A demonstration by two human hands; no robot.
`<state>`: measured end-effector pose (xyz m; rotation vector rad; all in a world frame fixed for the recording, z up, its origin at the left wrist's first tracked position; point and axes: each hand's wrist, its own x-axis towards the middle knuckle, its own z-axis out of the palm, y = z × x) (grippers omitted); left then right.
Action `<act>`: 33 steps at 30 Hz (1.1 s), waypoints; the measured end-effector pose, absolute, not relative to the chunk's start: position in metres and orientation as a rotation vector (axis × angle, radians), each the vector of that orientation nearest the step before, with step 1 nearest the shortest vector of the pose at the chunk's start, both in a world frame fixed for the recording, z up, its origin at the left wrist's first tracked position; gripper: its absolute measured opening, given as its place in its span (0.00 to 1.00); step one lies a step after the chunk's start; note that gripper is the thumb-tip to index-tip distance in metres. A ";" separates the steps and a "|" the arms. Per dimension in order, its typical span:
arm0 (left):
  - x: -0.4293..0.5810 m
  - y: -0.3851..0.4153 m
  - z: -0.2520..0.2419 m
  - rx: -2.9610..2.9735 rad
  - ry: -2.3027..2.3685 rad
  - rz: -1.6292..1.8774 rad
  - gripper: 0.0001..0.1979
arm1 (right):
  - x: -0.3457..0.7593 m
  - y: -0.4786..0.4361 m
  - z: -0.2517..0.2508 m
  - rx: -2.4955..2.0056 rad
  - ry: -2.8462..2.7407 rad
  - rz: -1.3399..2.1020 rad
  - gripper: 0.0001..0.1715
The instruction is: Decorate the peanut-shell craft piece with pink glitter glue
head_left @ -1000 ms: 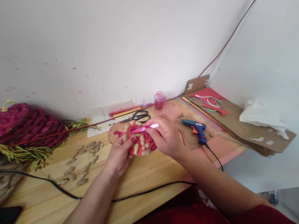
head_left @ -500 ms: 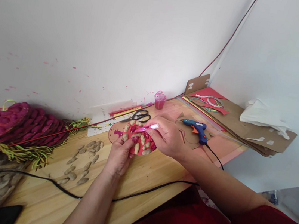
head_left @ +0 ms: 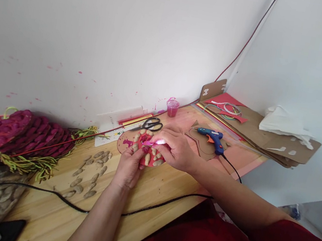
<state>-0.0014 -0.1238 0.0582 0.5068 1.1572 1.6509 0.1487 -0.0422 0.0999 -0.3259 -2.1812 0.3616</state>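
Note:
My left hand (head_left: 131, 162) grips the near-left edge of a red round card (head_left: 151, 161) with its thumb on top. Several peanuts in their shells (head_left: 147, 158) sit around the card, and wet-looking magenta paint covers part of its face. Pinched in my right hand (head_left: 176, 149) is a slim paintbrush (head_left: 161, 141), white at the upper end and magenta lower down. Its tip points at the peanuts near the card's upper left; the exact contact is hidden by glare and fingers. A brown cardboard piece with magenta stains (head_left: 123, 142) lies just behind the card.
Loose peanuts (head_left: 94, 179) lie left on the wooden table. Magenta-painted peanut decorations (head_left: 24, 135) are stacked far left. Behind are scissors (head_left: 152, 124) and a paint cup (head_left: 172, 108). A blue glue gun (head_left: 211, 137) and cardboard sheets (head_left: 257, 131) lie right; a black cable (head_left: 165, 206) crosses in front.
My right hand has shifted slightly left and down, bringing the brush lower over the card. My left hand keeps its hold in the same place.

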 end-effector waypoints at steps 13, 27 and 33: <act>-0.001 -0.124 0.059 0.505 1.172 1.645 0.21 | 0.148 -0.040 0.098 -0.314 -2.197 0.311 0.06; -0.003 -0.124 0.054 0.510 1.164 1.635 0.21 | 0.154 -0.027 0.105 -0.408 -2.131 0.472 0.08; -0.003 -0.124 0.057 0.490 1.159 1.650 0.21 | 0.155 -0.033 0.104 -0.451 -2.125 0.333 0.07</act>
